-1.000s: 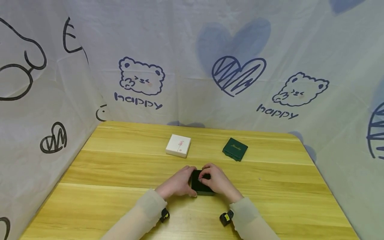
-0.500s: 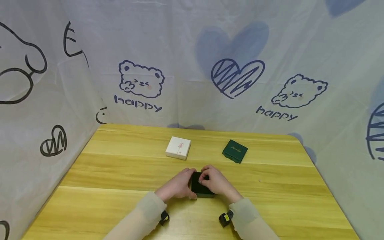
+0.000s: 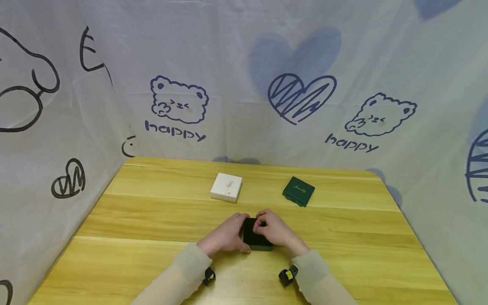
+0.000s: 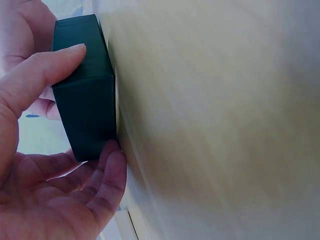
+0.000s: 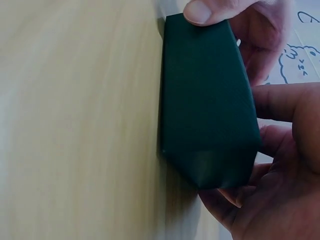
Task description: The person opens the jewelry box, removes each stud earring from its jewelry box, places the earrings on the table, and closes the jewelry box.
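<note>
A dark green jewellery box base point(image 3: 258, 247) with a black inside rests on the table in front of me. My left hand point(image 3: 228, 234) grips its left side, the thumb point(image 4: 65, 62) on the near wall and the fingers curled round the side. Above the black inside, my right hand point(image 3: 275, 228) pinches a tiny pale item point(image 3: 254, 231) between thumb and forefinger; its kind is too small to tell. In the right wrist view, the right hand's other fingers lie by the box's right wall point(image 5: 210, 95). The hands partly hide the inside.
Beyond the hands, a white box point(image 3: 226, 187) with a pink flower print stands on the wooden table point(image 3: 152, 220). To its right lies a green lid point(image 3: 299, 191) with gold lettering. A printed cloth point(image 3: 236, 118) hangs behind the table.
My right hand's fingertips have shifted very slightly over the box. The left hand keeps its grip and the box stays in place; the head view has tilted a little.
</note>
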A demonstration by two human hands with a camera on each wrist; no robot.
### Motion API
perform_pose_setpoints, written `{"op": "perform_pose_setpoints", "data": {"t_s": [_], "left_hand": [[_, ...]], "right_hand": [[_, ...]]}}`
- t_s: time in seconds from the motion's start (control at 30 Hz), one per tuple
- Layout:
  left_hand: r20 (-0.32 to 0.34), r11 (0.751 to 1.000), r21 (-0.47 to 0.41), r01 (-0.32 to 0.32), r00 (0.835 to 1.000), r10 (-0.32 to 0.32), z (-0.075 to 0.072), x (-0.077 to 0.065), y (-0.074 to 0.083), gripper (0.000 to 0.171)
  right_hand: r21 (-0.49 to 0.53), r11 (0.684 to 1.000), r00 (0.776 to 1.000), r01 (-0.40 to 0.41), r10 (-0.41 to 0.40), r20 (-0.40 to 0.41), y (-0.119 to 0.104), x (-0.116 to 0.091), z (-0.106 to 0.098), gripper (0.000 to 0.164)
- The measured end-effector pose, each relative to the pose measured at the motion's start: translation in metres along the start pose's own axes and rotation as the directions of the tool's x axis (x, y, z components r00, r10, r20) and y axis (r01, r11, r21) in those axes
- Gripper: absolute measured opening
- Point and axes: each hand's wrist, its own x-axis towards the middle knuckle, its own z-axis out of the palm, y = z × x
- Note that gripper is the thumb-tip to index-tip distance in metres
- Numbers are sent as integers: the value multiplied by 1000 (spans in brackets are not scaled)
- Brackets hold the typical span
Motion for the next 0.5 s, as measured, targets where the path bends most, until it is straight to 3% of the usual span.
{"op": "perform_pose_setpoints", "data": {"t_s": [0.27,0.5], "left_hand": [[-3,1000,-5,20,1000,-20,-1,0,1,85],[-19,1000,-20,15,1000,-16,0,-1,2,86]], "right_hand": [[37,999,997,31,-28,-79,6,-13,-8,10],[21,999,982,25,-21,-188,26,-27,-21,9]]}}
